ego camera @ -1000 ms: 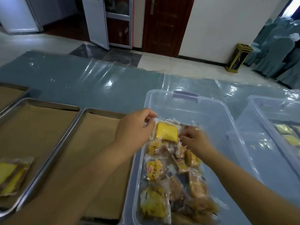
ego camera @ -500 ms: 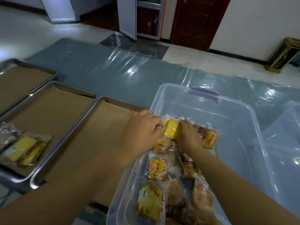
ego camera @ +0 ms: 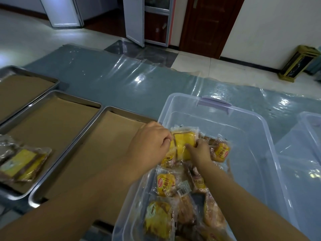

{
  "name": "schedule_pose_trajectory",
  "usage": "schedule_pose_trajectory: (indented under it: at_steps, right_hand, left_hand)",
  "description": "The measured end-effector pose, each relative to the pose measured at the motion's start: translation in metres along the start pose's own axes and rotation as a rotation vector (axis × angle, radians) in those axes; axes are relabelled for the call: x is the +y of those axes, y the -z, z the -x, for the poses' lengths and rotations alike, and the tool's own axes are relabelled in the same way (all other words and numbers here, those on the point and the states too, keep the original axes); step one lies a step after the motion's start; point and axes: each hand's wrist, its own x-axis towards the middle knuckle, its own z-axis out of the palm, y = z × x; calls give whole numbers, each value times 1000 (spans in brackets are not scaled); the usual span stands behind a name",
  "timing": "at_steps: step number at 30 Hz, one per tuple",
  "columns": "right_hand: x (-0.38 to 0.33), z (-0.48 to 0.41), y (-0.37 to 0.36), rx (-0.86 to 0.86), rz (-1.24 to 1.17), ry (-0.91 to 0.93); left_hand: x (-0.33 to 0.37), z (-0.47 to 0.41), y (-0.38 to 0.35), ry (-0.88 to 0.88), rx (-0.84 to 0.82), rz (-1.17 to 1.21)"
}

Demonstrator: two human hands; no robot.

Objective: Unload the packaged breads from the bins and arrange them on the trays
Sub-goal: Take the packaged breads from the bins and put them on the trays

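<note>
1. Left hand curls its fingers round the left edge of a yellow cake packet; right hand pinches its right edge
2. The packet is over the other packaged breads in the clear bin
3. Left of the bin lie paper-lined trays; the middle one holds laid-out packets

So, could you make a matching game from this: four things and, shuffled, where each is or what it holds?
1. yellow square cake in clear wrapper
2. clear plastic bin with lilac latch
3. middle steel tray lined with brown paper
4. gold and black floor stand

A. beside the white wall
B. carries wrapped yellow cakes
C. held by left hand and right hand
D. holds mixed packaged breads

Pairs: 1-C, 2-D, 3-B, 4-A.
</note>
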Motion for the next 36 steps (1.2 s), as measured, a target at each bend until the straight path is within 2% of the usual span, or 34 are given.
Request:
schedule_pose_trajectory:
  at_steps: [2, 4, 8, 10, 12, 15, 17, 24, 29, 31, 33, 36]
  right_hand:
    - [-4, -1, -9, -7, 47, -20]
    - [-5, 2, -15, 4, -7, -50]
    - [-7, 7, -15, 69, -343, -240]
    - [-12, 9, -14, -28, -505, -352]
    - [-16, 11, -14, -120, -528, -392]
    - [-16, 12, -16, -174, -317, -327]
    - [-15, 14, -11, -169, -260, -284]
    - [-34, 30, 41, -56, -335, -94]
    - [-47, 63, 74, -125, -520, 110]
    - [-52, 77, 80, -159, -594, 189]
    - [-58, 86, 83, -181, -626, 243]
    - [-63, 86, 86, -174, -591, 299]
  left_hand:
    - [0, 1, 0, 3, 9, 5]
    - [1, 1, 0, 5, 20, 7]
    - [1, 1, 0, -2, 26, -1]
    - [1, 1, 0, -2, 17, -11]
    - [0, 1, -1, 3, 22, -12]
    - [-1, 1, -1, 7, 24, -11]
    - [0, 1, -1, -4, 19, -17]
    - [2, 1, 3, -23, -17, -30]
    - [12, -5, 3, -3, -131, -97]
    - [20, -7, 4, 38, -173, 35]
    - [25, -10, 4, 108, -245, 299]
    - [26, -15, 3, 204, -301, 580]
